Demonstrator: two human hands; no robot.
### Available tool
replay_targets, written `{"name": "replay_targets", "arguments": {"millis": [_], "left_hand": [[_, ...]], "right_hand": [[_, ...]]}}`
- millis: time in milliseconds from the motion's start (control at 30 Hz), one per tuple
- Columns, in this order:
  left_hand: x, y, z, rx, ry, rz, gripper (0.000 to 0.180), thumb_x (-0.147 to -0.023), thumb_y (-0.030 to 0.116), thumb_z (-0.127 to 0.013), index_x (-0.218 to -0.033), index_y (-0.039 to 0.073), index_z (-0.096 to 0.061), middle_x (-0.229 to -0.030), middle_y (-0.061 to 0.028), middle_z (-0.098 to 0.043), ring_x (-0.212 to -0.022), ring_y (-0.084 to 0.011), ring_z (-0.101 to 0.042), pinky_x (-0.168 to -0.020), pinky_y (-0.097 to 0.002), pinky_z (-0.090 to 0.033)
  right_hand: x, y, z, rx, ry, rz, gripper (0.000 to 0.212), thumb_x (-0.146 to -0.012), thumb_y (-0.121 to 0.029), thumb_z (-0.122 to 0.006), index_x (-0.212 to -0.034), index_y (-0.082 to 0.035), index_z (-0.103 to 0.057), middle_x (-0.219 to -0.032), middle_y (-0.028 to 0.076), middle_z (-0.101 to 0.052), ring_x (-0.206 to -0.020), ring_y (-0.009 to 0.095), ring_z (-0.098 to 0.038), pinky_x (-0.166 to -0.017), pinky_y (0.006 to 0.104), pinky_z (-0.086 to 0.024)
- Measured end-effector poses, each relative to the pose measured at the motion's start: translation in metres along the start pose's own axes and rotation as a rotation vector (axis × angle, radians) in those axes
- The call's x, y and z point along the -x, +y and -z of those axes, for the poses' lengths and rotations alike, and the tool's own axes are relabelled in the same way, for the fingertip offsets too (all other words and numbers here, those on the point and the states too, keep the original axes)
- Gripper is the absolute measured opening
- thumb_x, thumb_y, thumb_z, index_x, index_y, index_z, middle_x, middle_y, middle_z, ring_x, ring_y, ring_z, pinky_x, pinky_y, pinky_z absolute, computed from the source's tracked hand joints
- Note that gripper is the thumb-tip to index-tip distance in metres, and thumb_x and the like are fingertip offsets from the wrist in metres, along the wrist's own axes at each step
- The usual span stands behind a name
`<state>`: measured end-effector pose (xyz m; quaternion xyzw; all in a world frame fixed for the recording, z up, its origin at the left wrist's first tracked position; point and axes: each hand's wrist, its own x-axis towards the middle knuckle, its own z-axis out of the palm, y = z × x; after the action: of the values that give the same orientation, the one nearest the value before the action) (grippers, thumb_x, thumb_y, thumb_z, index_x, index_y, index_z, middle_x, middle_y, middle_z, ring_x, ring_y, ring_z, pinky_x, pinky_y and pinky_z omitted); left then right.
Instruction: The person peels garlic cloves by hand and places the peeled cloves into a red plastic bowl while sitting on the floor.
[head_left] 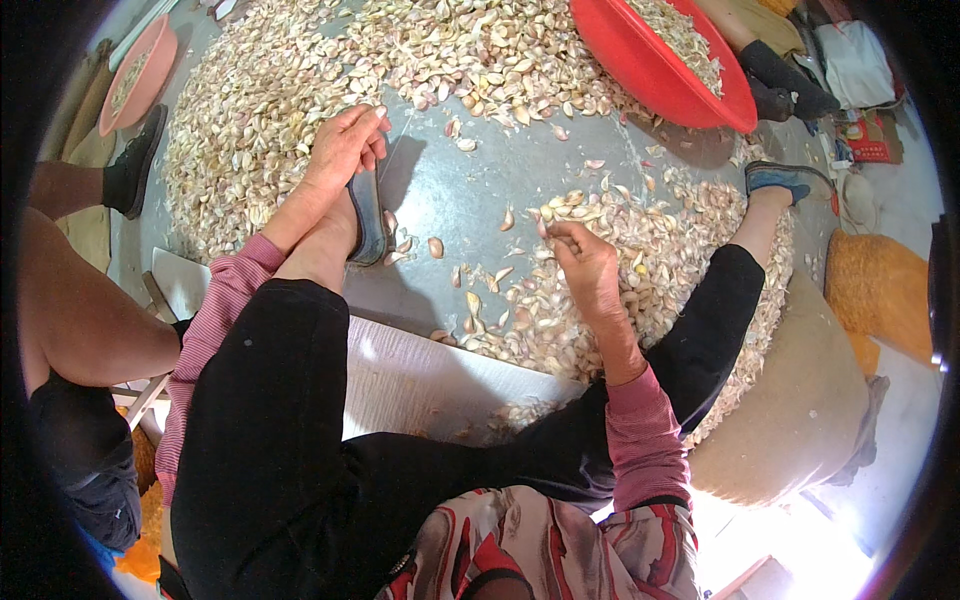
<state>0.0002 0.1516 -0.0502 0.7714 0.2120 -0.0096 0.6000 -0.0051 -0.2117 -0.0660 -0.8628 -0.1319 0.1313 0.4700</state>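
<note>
My left hand hovers over the toe of my left shoe, beside a big heap of garlic cloves. Its fingers are curled together, and what they hold, if anything, is hidden. To the right, my right hand pinches a small pale garlic clove between thumb and forefinger. Beneath and around that hand spreads a second pile of cloves, reaching to my right leg. A few single cloves, one of them a brownish clove, lie on the grey floor between my hands.
A red basin with pale contents stands at the far right, and a pink basin at the far left. A pale board lies between my legs. Another person's leg is close on my left. Orange sacks sit at right.
</note>
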Motion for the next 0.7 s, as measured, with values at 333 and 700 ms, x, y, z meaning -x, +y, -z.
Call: {"name": "replay_targets", "arguments": {"millis": [333, 700], "left_hand": [[-0.001, -0.003, 0.000, 0.040, -0.005, -0.018, 0.034, -0.096, 0.036, -0.054, -0.090, 0.004, -0.064, -0.062, -0.0046, -0.061, -0.046, -0.0092, -0.051, -0.043, -0.0231, -0.038], [0.013, 0.008, 0.007, 0.177, 0.041, 0.000, 0.034, -0.098, 0.035, -0.048, -0.088, 0.006, -0.062, -0.064, -0.0027, -0.060, -0.050, -0.0085, -0.052, -0.046, -0.0217, -0.039]], "right_hand": [[-0.057, -0.052, -0.031, 0.282, -0.227, 0.444, 0.020, -0.083, -0.008, -0.063, -0.102, -0.007, -0.067, -0.096, 0.012, -0.063, -0.096, 0.031, -0.058, -0.086, 0.0398, -0.047], [-0.125, -0.024, -0.089, 0.438, -0.136, 0.534, 0.013, -0.084, -0.013, -0.062, -0.095, -0.007, -0.065, -0.089, 0.013, -0.063, -0.088, 0.031, -0.061, -0.078, 0.0405, -0.050]]}}
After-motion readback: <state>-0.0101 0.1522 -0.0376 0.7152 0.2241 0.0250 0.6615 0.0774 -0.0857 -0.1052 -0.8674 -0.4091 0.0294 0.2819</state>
